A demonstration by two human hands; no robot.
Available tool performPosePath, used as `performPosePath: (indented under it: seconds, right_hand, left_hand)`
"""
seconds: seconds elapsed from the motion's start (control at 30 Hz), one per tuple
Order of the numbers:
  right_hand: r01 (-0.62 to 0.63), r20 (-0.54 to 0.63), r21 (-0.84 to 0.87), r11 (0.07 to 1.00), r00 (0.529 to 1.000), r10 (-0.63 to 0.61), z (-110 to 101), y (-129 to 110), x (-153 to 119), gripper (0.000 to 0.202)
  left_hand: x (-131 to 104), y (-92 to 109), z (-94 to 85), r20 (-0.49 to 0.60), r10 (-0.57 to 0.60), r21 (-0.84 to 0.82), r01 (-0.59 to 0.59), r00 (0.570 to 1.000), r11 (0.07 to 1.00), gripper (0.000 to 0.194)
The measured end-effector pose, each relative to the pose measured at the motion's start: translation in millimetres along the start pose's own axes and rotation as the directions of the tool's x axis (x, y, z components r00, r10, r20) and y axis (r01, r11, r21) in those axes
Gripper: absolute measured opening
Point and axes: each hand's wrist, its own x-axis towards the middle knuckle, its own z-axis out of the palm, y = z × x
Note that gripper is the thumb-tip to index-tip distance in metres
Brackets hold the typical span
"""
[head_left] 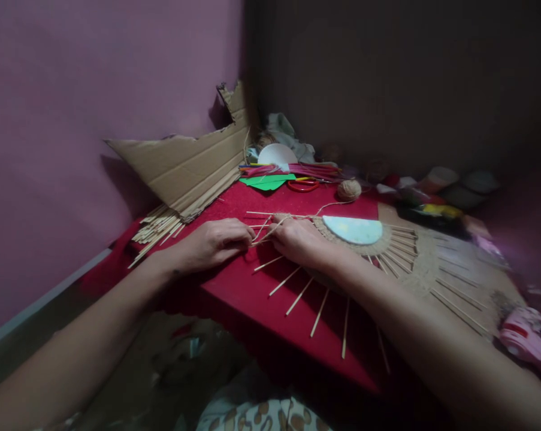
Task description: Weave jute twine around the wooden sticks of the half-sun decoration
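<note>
A fan-shaped craft of thin wooden sticks [299,296] spreads out around a pale blue half-disc [353,230], with jute twine worked in a band across the sticks. My left hand [227,240] is closed, its fingertips pinched on a strand of twine [265,234] at the craft's left side. Beside it, my right hand [297,239] is closed over the twine where it meets the leftmost sticks. Its palm and wrist hide part of the craft. From there the twine runs back to a twine ball [349,190].
Cut cardboard [193,167] leans at the wall over a bundle of loose sticks [160,227]. Green paper [268,181], red-handled scissors [303,185] and pink strips lie at the back of the red-covered table [252,287]. A pink glue gun [528,338] lies at right.
</note>
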Motion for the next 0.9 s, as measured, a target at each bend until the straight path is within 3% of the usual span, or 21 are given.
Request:
performPosePath:
  seconds: [0.37,0.53,0.63,0.7,0.8,0.9]
  right_hand:
    - [-0.029,0.022,-0.024,0.999,0.999,0.029,-10.9,0.4,-0.2,0.025]
    - [-0.044,0.02,0.007,0.999,0.999,0.044,-2.3,2.6,2.0,0.027]
    - [-0.025,-0.049,0.19,0.982,0.998,0.035,2.4,7.9,-1.4,0.025]
    - [0.016,-0.078,0.416,0.909,0.997,0.018,2.4,13.9,-6.8,0.028]
    - [0.022,-0.014,0.744,0.668,1.0,-0.017,-1.9,23.8,-18.0,0.04]
    - [-0.011,0.023,0.889,0.458,1.0,-0.021,-6.6,29.2,-29.2,0.04]
  left_hand:
    - [-7.2,-1.7,3.6,-0.041,0.024,0.018,-0.023,0.999,1.0,0.02]
    - [-3.1,12.8,17.1,-0.166,0.037,0.225,0.001,0.985,0.974,0.025]
    - [7.3,21.1,21.8,-0.184,0.095,0.326,-0.031,0.978,0.945,0.026]
    - [16.6,22.9,23.9,-0.181,0.13,0.349,-0.059,0.975,0.935,0.025]
    - [29.8,22.5,28.9,-0.188,0.148,0.295,-0.088,0.971,0.951,0.022]
    - [38.6,22.8,35.9,-0.206,0.15,0.221,-0.104,0.967,0.97,0.019]
